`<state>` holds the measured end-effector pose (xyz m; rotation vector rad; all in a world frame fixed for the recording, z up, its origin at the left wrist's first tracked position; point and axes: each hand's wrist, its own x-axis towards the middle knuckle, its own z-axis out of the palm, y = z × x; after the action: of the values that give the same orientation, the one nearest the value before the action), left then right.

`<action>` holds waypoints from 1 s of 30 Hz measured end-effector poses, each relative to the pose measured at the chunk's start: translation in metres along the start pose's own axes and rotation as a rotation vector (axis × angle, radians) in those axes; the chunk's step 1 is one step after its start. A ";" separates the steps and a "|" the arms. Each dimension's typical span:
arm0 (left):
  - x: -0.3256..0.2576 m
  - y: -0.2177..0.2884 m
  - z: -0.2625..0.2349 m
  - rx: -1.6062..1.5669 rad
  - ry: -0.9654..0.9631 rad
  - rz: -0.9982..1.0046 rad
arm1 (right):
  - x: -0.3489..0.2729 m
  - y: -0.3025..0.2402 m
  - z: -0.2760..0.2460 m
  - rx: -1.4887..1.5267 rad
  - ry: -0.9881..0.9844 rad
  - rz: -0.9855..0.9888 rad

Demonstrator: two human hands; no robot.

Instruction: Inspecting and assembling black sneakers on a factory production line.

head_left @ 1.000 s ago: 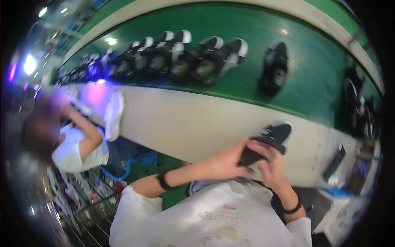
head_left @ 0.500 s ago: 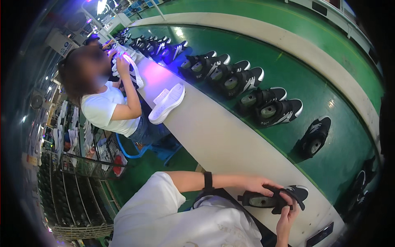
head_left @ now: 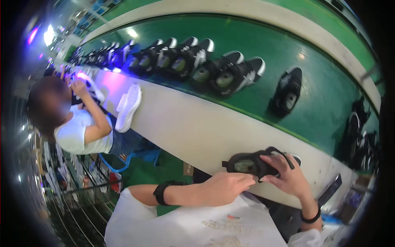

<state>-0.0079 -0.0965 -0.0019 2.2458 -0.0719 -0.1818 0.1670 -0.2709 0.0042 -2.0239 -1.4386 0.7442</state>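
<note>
A black sneaker (head_left: 243, 166) lies on the pale bench in front of me, its opening facing up and its toe to the right. My right hand (head_left: 286, 173) grips it across the middle, fingers over the upper and thumb on the near side. Fingers drawn together, my left hand (head_left: 225, 188) pinches the shoe's near edge beside the opening. A black strap or flap stands up past my right fingers. The toe is mostly hidden behind that hand.
The pale bench (head_left: 185, 123) runs away to the left, with a white shoe sole (head_left: 129, 108) on it. Beyond lies a green surface (head_left: 263, 111) bearing a row of black sneakers (head_left: 225, 78). A seated co-worker (head_left: 84, 131) is at the left. A dark flat device (head_left: 330, 190) sits at the right.
My view has swung to the right. My left hand has moved from the shoe's far side to its near edge. The right hand now lies over the upper.
</note>
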 end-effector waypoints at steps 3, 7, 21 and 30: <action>0.000 -0.002 0.012 -0.066 0.249 0.224 | -0.001 0.009 -0.005 -0.004 0.018 -0.080; 0.002 -0.015 -0.001 -0.318 -0.131 -0.056 | -0.001 0.011 -0.007 0.005 0.010 -0.021; 0.042 -0.005 -0.014 0.028 0.210 0.247 | -0.010 0.013 0.035 -0.094 0.262 -0.055; 0.081 -0.027 0.000 0.044 0.265 0.087 | 0.001 0.029 0.011 0.562 0.777 0.271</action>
<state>0.0721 -0.0888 -0.0316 2.2853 -0.0313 0.1657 0.1791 -0.2766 -0.0241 -1.7576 -0.4537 0.3281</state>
